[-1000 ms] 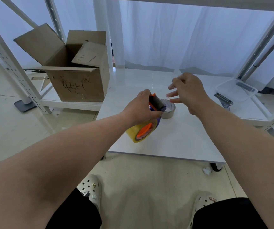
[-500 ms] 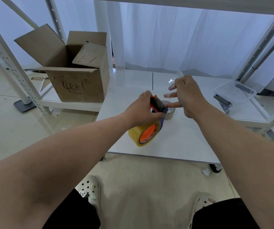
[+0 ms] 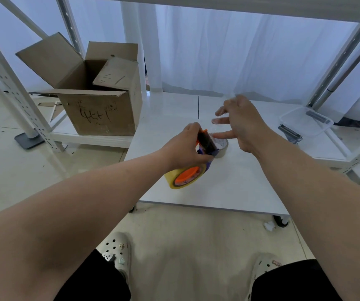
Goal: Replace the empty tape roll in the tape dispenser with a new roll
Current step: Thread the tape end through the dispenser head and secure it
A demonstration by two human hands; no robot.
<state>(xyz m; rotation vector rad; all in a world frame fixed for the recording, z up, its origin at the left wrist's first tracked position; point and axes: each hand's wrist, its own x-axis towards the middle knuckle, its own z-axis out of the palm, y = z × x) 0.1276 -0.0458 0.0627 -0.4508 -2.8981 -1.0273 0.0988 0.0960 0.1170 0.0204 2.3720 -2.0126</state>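
Note:
My left hand (image 3: 183,148) grips the purple and orange tape dispenser (image 3: 206,146) from above, holding it over the white table (image 3: 229,187). A full yellowish tape roll (image 3: 184,178) sits on its orange hub. My right hand (image 3: 239,124) hovers just right of the dispenser's black roller, fingers spread toward it. A glossy strip of clear tape end (image 3: 213,128) runs from the roller up to its fingertips. The empty grey cardboard roll (image 3: 223,146) lies flat on the table, partly hidden behind the dispenser.
An open cardboard box (image 3: 100,101) stands on a low shelf to the left. A clear plastic tub (image 3: 305,121) and a dark metal clip (image 3: 289,134) sit at the right. White rack posts (image 3: 11,88) frame both sides. My feet are below the table's front edge.
My right hand came down to the dispenser's roller, then drew up and to the right with the tape end. The left hand tilted the dispenser slightly.

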